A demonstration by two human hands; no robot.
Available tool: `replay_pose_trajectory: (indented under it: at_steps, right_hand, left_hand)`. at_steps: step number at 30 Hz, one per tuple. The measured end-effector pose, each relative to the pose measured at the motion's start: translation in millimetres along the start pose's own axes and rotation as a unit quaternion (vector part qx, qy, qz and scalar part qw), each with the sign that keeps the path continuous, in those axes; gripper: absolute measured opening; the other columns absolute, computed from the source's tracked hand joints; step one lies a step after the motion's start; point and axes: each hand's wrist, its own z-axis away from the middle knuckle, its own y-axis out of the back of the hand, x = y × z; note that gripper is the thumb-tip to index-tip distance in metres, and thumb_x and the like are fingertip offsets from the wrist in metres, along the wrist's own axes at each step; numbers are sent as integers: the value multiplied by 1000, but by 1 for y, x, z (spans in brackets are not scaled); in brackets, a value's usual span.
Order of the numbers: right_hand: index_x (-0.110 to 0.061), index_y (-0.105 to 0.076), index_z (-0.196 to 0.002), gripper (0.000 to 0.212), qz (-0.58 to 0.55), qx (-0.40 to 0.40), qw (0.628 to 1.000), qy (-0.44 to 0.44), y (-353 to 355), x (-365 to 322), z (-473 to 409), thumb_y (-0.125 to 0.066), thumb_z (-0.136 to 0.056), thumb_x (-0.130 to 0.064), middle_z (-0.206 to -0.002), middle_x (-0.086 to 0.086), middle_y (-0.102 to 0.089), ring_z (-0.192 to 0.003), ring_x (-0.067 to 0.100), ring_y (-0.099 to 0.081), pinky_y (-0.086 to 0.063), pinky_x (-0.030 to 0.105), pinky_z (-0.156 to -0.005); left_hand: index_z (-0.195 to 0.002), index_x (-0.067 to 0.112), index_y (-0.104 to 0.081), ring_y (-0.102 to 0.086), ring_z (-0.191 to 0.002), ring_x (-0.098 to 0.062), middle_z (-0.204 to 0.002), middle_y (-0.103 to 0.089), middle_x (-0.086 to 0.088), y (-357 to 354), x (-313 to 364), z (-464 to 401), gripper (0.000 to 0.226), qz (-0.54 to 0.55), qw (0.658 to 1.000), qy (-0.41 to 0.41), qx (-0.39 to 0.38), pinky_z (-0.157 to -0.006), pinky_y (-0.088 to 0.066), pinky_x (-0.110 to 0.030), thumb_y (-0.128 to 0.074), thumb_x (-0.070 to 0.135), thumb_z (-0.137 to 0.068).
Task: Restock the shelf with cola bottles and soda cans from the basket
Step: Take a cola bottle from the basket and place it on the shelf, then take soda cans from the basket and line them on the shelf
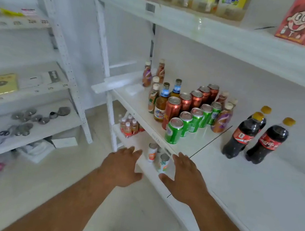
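Three cola bottles (266,140) with yellow caps stand upright on the white shelf (255,190) at the right. To their left stand a row of green soda cans (174,131) and a row of red cans (171,112), among several small drink bottles. My left hand (122,167) and my right hand (185,179) hover side by side, palms down, fingers straight, just in front of the shelf's front edge. Neither hand holds anything. No basket is in view.
A lower shelf holds small bottles (129,125) and two cans (158,158) just beyond my fingertips. The upper shelf (219,32) carries yellow drink packs and red cartons. A second white rack (31,97) with metal items stands at the left.
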Motion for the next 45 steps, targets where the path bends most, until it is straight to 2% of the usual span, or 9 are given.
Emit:
replay_pose_trajectory:
  at_steps: [4, 8, 12, 19, 25, 29, 37, 45]
  right_hand:
    - [-21, -18, -167, 91, -14, -38, 996, 82, -20, -67, -6, -50, -97, -70, -175, 3, -15, -161, 25, -15, -20, 42, -129]
    - [-18, -16, -167, 92, 8, -74, 983, 168, -37, -150, -8, -49, -98, -68, -176, 6, -14, -161, 25, -13, -16, 39, -128]
    - [-16, -23, -165, 90, 22, -93, 960, 264, -61, -247, -4, -53, -97, -68, -171, 6, -27, -157, 27, -26, -27, 41, -126]
    - [-17, -19, -167, 95, 45, -147, 917, 368, -127, -419, 19, -52, -95, -70, -173, 5, -22, -158, 26, -23, -28, 41, -126]
    - [-16, -25, -164, 94, 76, -151, 879, 446, -166, -537, 57, -53, -94, -71, -169, 7, -30, -153, 28, -31, -35, 40, -121]
    - [-16, -25, -164, 93, 101, -172, 853, 482, -187, -591, 74, -52, -94, -71, -170, 7, -28, -154, 28, -29, -33, 41, -122]
    - [-20, -22, -164, 93, 102, -204, 816, 532, -222, -689, 58, -55, -93, -71, -170, 5, -27, -154, 28, -30, -37, 45, -120]
    - [-18, -21, -166, 90, 91, -233, 785, 566, -243, -791, 14, -55, -97, -66, -171, 5, -26, -156, 29, -27, -33, 44, -121]
  left_hand:
    - [-167, 29, -10, -16, -159, -26, -175, -9, -1, -14, -61, 61, 94, 31, 995, 96, -10, -125, -24, -47, -55, 67, -95]
    - [-167, 30, -11, -18, -159, -26, -175, -10, -1, -24, -125, 124, 94, 68, 980, 189, 12, -125, -24, -47, -56, 68, -94]
    - [-166, 29, -16, -22, -157, -27, -174, -15, -3, -34, -191, 192, 95, 96, 954, 280, 45, -123, -28, -47, -58, 69, -91]
    - [-165, 30, -19, -24, -157, -29, -174, -17, -3, -55, -306, 315, 93, 131, 903, 404, 69, -123, -31, -47, -60, 69, -91]
    - [-163, 31, -24, -30, -154, -28, -172, -25, -1, -68, -379, 403, 94, 157, 859, 476, 100, -119, -38, -53, -60, 73, -87]
    - [-164, 31, -22, -28, -156, -28, -173, -20, 0, -81, -412, 437, 93, 186, 829, 516, 108, -120, -36, -51, -59, 71, -89]
    - [-164, 33, -23, -30, -155, -25, -173, -19, 3, -75, -482, 452, 89, 211, 790, 565, 108, -116, -43, -49, -62, 67, -92]
    - [-160, 33, -31, -44, -146, -25, -166, -36, 4, -50, -569, 456, 86, 232, 746, 612, 121, -110, -49, -46, -67, 66, -88]
